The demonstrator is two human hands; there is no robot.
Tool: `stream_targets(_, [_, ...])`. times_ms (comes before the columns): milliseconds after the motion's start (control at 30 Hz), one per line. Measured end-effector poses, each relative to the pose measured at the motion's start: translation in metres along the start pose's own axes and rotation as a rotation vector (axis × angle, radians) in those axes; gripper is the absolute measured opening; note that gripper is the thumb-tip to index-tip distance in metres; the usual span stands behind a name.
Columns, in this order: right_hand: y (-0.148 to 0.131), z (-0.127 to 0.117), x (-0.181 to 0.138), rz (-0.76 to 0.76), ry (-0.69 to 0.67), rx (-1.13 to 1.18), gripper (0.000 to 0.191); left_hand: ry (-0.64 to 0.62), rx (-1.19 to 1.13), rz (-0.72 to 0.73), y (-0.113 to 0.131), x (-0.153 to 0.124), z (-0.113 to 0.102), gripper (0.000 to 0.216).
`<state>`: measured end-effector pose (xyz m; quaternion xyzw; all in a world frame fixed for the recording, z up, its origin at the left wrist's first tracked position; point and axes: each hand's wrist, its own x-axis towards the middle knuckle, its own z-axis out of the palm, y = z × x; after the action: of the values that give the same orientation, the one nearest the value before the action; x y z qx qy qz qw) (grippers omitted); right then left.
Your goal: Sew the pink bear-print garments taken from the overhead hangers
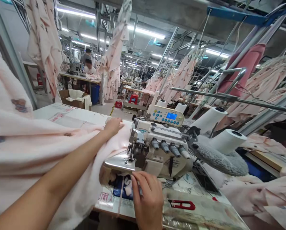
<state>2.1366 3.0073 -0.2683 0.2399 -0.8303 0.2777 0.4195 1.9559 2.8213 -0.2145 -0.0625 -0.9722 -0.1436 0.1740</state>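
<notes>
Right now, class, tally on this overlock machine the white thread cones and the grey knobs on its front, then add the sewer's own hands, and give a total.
White thread cones: 4
Grey knobs: 4
Hands: 2
Total: 10

A garment factory floor: overlock sewing machine (159, 147) (thread cones (210, 119) beside it), hanging pink garments (181, 76)

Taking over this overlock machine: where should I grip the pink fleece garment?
Grip the bunched fold of the pink fleece garment beside the overlock machine, from the left, as the left hand does: the cloth lies slack there, above the metal plate.
</notes>
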Motion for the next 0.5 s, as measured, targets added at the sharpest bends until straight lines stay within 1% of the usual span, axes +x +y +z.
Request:
stream_targets(67, [-0.007, -0.001, -0.006, 0.006, -0.039, 0.063, 0.014, -0.008, 0.003, -0.063, -0.006, -0.001, -0.004, 0.026])
stream_targets(133, [-0.010, -0.002, -0.011, 0.040, -0.079, 0.128, 0.015, -0.003, -0.002, -0.096, -0.016, -0.015, -0.012, 0.034])
stream_targets(200, [-0.009, 0.000, -0.015, 0.106, -0.136, 0.211, 0.017, 0.011, -0.014, -0.087, -0.028, -0.045, -0.023, 0.042])
stream_targets(267, [-0.007, 0.007, -0.019, 0.195, -0.198, 0.313, 0.019, 0.023, -0.026, -0.063, -0.037, -0.087, -0.034, 0.044])
stream_targets(333, [-0.006, 0.019, -0.023, 0.291, -0.263, 0.422, 0.025, 0.024, -0.037, -0.052, -0.039, -0.131, -0.042, 0.042])
stream_targets(367, [-0.006, 0.026, -0.025, 0.342, -0.296, 0.477, 0.031, -0.018, -0.097, -0.031, -0.037, -0.151, -0.043, 0.039])
stream_targets(400, [-0.007, 0.034, -0.026, 0.394, -0.326, 0.536, 0.040, -0.055, -0.107, -0.001, -0.033, -0.168, -0.042, 0.036])
stream_targets(467, [-0.008, 0.048, -0.027, 0.509, -0.360, 0.644, 0.060, -0.130, -0.125, 0.089, -0.019, -0.190, -0.033, 0.031])
stream_targets(500, [-0.007, 0.052, -0.027, 0.565, -0.354, 0.668, 0.066, -0.262, -0.188, 0.156, -0.009, -0.193, -0.026, 0.028])
